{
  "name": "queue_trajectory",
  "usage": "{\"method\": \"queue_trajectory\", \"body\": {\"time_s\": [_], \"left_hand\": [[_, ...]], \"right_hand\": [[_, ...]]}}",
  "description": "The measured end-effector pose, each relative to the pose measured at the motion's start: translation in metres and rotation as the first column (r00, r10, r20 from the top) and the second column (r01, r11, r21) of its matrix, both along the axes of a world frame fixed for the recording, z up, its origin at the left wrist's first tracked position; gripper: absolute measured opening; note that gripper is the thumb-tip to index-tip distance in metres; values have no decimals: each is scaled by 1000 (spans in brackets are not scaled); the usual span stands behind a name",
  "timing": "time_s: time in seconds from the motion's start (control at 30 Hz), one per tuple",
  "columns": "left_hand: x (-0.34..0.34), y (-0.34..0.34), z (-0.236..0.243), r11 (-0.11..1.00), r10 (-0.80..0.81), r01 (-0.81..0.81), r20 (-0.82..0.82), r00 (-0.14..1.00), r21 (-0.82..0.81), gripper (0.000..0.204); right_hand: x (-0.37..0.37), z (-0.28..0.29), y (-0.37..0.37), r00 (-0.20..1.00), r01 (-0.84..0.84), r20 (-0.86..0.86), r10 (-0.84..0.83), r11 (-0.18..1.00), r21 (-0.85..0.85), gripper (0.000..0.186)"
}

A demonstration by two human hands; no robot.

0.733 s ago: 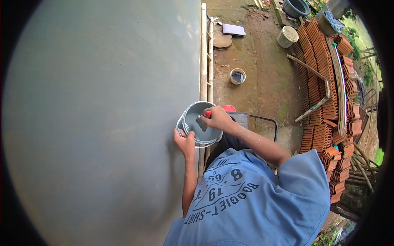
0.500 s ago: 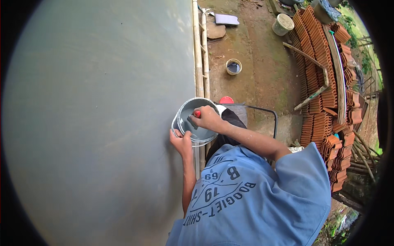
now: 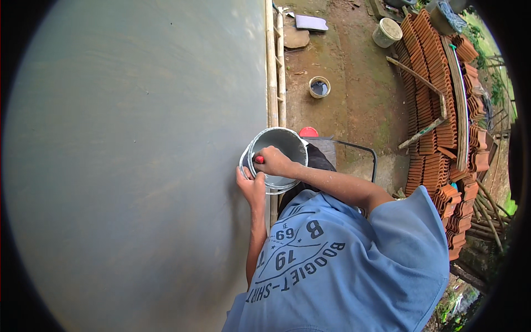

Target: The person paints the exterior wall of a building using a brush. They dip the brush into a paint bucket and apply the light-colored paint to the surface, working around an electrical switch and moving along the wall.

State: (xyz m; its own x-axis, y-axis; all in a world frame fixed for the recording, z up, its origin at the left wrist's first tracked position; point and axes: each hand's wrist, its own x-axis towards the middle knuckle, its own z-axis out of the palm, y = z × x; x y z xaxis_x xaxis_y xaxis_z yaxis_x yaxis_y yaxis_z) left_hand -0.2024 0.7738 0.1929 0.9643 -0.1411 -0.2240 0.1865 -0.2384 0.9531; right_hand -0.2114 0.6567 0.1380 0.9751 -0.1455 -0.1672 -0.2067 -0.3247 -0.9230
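A grey-smeared bucket (image 3: 287,142) with a wire handle is in front of me, beside the smooth grey wall surface (image 3: 138,166). My left hand (image 3: 253,188) grips its near-left rim, with the thumb over the edge. Inside the bucket, my right hand (image 3: 275,162) is closed around a red-handled tool (image 3: 259,159) at the left inner side. Only the handle's end shows clearly; my hand and the rim hide the tool's working end. Grey wet material coats the bucket's inside.
Bamboo poles (image 3: 272,72) run along the wall's edge. On the ground stand a small pail of dark liquid (image 3: 319,87) and a pale bucket (image 3: 387,33). A red round object (image 3: 308,132) lies beyond my knee, near a dark metal frame (image 3: 359,147). Orange roof tiles (image 3: 428,83) are stacked at right.
My right hand has moved the red-handled tool toward the bucket's left inner side, and the tool's lower part has gone out of sight. The bucket appears tilted more, my left hand still on it.
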Motion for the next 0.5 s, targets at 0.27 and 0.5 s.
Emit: {"method": "queue_trajectory", "body": {"time_s": [0.27,0.5], "left_hand": [[-3,-1,-5,993,114,-115,-37,993,-34,36],[3,4,-19,974,211,-214,-44,976,-72,37]], "right_hand": [[-11,27,-47,982,166,-151,-116,909,382,20],[-30,81,-120,940,339,-267,-214,679,651,20]]}}
